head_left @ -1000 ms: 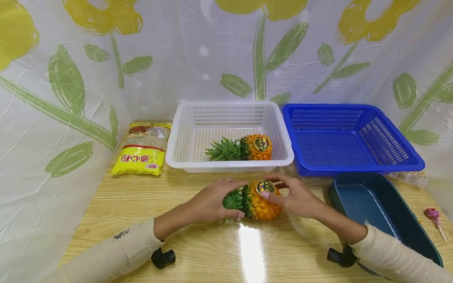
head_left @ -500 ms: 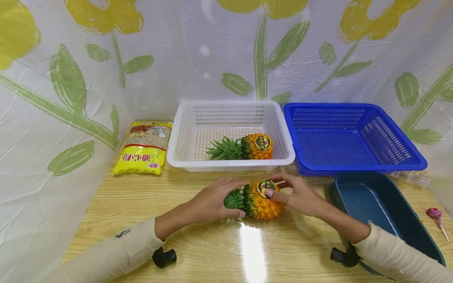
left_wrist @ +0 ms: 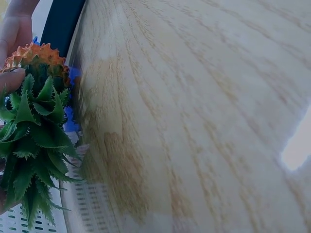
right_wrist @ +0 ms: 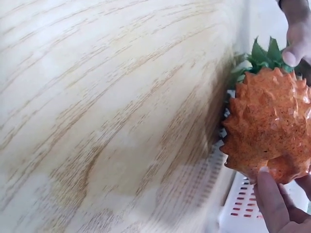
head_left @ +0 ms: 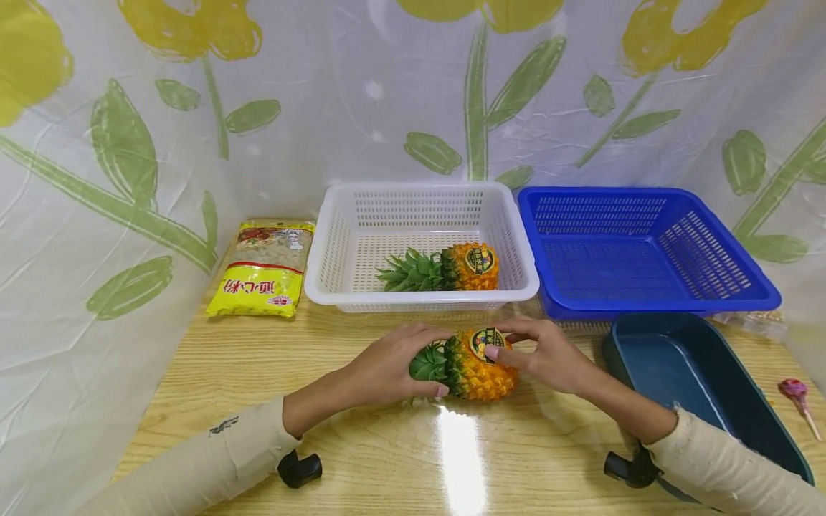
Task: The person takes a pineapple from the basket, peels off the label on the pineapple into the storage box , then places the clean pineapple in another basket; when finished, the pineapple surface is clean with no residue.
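A person's left hand clamps round the leafy crown of a pineapple while the right hand grips its orange body at the wooden table, just on the near side of a white basket holding a second pineapple; to the right sits a blue basket.

Head view high, forward and downward; wrist views low, close, near pineapple common to both

Yellow bag beyond left hand is bearing 通心粉; round labels on held pineapple and farther pineapple are showing 水果.
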Demonstrator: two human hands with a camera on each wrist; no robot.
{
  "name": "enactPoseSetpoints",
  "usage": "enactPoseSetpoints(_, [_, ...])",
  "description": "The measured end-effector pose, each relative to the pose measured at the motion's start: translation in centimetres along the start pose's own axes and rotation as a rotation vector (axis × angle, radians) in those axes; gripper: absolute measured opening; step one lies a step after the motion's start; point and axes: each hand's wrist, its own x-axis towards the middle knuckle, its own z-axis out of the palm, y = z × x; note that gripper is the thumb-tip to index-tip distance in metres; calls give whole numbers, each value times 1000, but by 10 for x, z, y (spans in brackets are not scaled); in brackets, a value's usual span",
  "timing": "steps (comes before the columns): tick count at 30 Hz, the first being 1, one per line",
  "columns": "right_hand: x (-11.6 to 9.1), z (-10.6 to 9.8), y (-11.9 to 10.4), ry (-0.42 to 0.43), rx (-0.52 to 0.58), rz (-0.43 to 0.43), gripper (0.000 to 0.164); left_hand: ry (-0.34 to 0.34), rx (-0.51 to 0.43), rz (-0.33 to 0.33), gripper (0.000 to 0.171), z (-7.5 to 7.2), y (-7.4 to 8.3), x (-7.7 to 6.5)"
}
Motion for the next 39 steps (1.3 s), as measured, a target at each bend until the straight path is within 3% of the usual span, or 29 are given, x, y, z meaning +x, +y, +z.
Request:
enactPoseSetpoints(9, [-1,1,0,47,27,-10,37,-8,-6,-32,78,0,2,-1])
enactPoseSetpoints(16, [-1,1,-3,89,135,-81,17,-2,-7,-27,77,1,0,0])
enactPoseSetpoints(25, [-1,-8,-9,82,125,-93,2,-7,-12,-38,78,1,0,0])
enactPoseSetpoints(32, [-2,-18,-16,63,169,-104,5,-6,-18,-35,78,1,-1,-1])
enactPoseSetpoints(39, [-6,-29,-23,51,194,-48,7,-8,-22,-31,78,1,-1,-1])
